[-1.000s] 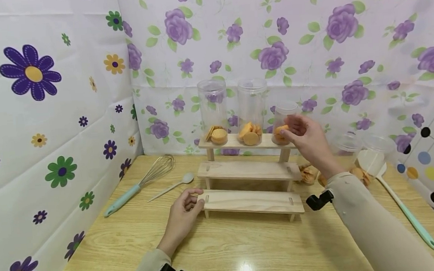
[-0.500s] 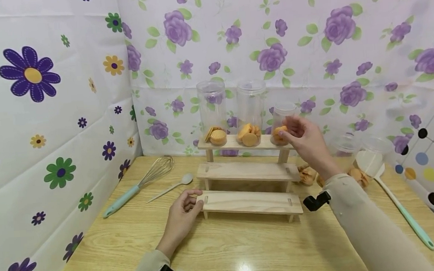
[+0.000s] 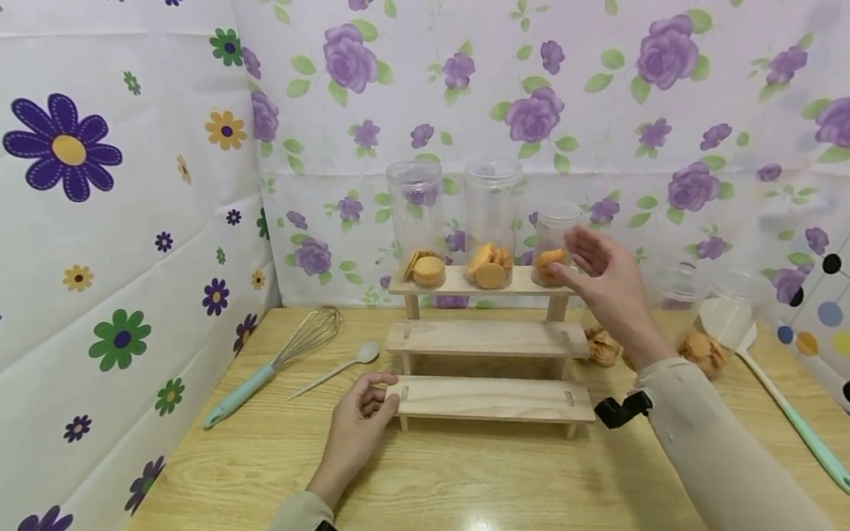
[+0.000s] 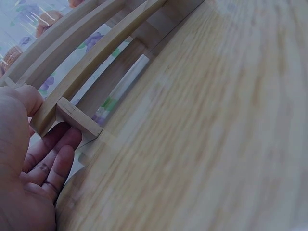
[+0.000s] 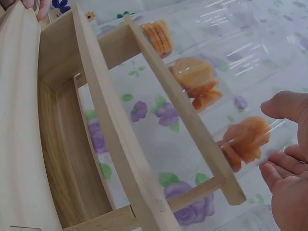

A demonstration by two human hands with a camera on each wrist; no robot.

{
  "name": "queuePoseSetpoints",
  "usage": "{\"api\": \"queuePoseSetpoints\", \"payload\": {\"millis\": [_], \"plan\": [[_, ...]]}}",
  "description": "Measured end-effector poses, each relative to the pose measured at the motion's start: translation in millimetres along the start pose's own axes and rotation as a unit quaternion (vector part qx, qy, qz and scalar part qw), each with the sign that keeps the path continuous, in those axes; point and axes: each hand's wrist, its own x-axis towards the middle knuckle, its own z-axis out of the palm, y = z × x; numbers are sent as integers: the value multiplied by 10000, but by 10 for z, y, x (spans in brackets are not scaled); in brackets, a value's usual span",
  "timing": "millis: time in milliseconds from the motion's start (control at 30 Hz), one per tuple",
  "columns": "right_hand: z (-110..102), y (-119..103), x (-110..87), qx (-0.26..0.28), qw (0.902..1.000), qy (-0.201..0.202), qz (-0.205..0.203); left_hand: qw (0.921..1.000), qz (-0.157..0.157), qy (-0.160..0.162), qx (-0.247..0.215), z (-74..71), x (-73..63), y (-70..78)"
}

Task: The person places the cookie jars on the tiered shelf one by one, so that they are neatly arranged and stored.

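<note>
A three-step wooden display stand [image 3: 491, 395] stands on the table. My left hand [image 3: 361, 420] grips the left end of its lowest board, thumb on top and fingers underneath in the left wrist view. Three clear plastic jars line the top board. The tall left jar [image 3: 416, 217] holds round ridged cookies, and the tall middle jar [image 3: 493, 212] holds smooth orange cookies. At the right end sits a short jar [image 3: 555, 221] with orange cookies. Beside it my right hand [image 3: 612, 286] is spread, thumb and fingers apart from the jar in the right wrist view [image 5: 288, 163].
Left of the stand lie a whisk [image 3: 278, 364] and a small spoon [image 3: 343, 366]. Behind my right forearm are more clear jars [image 3: 736, 287] with brown contents [image 3: 704, 351] and a spatula [image 3: 792, 413] with a mint handle. Patterned cloth walls enclose the back and sides.
My right hand has loosened from the short jar and drawn slightly to the right, its fingers opening. The jar stays on the top board. My left hand keeps its grip on the lowest board.
</note>
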Motion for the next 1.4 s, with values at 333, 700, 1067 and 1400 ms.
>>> {"api": "queuePoseSetpoints", "payload": {"millis": [333,700,1067,1400], "plan": [[-75,-41,-195,-196,9993,293,-156,10000,-24,25,0,11,0,21],[62,11,-126,-239,9988,372,-218,10000,-37,8,1,6,-11,3],[26,18,-113,-242,9984,461,-236,10000,48,30,29,7,-18,30],[-284,-101,-436,321,9900,1207,-656,10000,14,23,75,-3,-16,28]]}}
